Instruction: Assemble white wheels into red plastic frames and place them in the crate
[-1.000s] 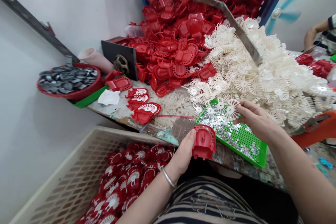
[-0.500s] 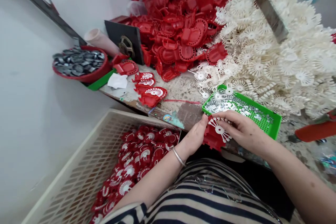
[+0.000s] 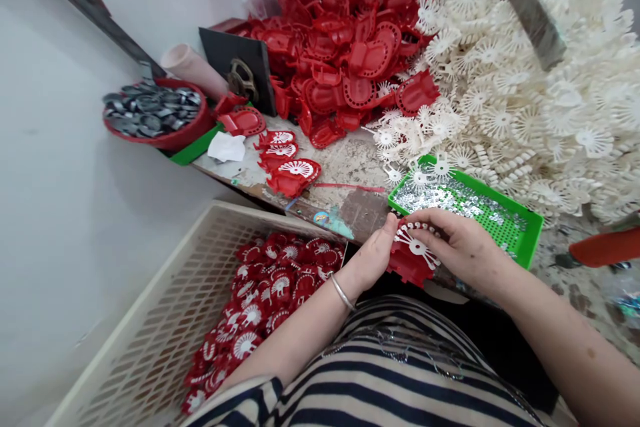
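A red plastic shell is held in front of my body, above the table's front edge. On its face lies a white fan-shaped plastic piece, its spokes spreading toward a curved row of small white teeth. My left hand, with a silver bangle at the wrist, grips the shell's left side. My right hand has its thumb and fingers closed over the upper right rim, at the row of teeth. Just beyond them sits a green tray with many small shiny metal bits.
Red shells and white pieces are heaped behind. Fitted shells lie on the table. A cream crate of red-and-white pieces stands lower left. Left are a red bowl of dark parts and orange-handled tool at right.
The view has shifted slightly. Both hands keep the same hold on the red shell, with only a slight change of the fingers along its rim.
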Motion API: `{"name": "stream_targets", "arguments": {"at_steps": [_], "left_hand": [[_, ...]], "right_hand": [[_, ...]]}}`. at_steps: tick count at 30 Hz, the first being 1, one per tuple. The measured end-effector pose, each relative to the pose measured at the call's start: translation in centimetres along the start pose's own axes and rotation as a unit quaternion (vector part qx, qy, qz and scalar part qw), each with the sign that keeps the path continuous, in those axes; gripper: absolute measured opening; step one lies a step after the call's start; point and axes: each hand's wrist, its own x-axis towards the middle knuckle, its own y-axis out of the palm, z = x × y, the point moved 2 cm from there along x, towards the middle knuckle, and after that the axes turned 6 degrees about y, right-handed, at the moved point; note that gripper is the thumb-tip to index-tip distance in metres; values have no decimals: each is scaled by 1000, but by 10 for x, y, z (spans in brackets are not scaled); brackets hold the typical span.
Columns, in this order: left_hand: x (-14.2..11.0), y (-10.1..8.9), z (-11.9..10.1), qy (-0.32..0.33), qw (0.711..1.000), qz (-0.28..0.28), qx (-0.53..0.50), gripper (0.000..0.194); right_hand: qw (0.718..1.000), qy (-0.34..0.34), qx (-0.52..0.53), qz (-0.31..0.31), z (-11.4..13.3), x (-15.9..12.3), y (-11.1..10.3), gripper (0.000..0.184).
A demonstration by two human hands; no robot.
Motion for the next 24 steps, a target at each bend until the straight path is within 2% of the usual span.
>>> {"name": "stream_targets", "arguments": {"at_steps": [5,9,11,13,15,20,24], "left_hand": [[0,2,1,29,999,-5,-33,68],[0,6,-1,56,994,-33,-86,45],[0,6,-2,57,991,-53,-104,40],[-1,5,-2,56,991,-72,-94,37],[-1,4,-2,52,994,-71,-72,36],[-4,6,-7,61,997,-27,39,37],[-6,4,-8,65,989,4,136,39]], "right_hand": [[993,-88,-51,-65,-4,-2,5,17],[978,-92,-115,-145,-6,-9,7,24],[968,-88,-148,-183,-6,-15,7,35],[965,-81,-166,-188,-7,-22,8,51],[967,-76,-177,-169,-9,-28,11,56],[957,-108,-218,-156,-13,-35,17,40],[945,-141,-253,-153,-12,-37,17,38]]}}
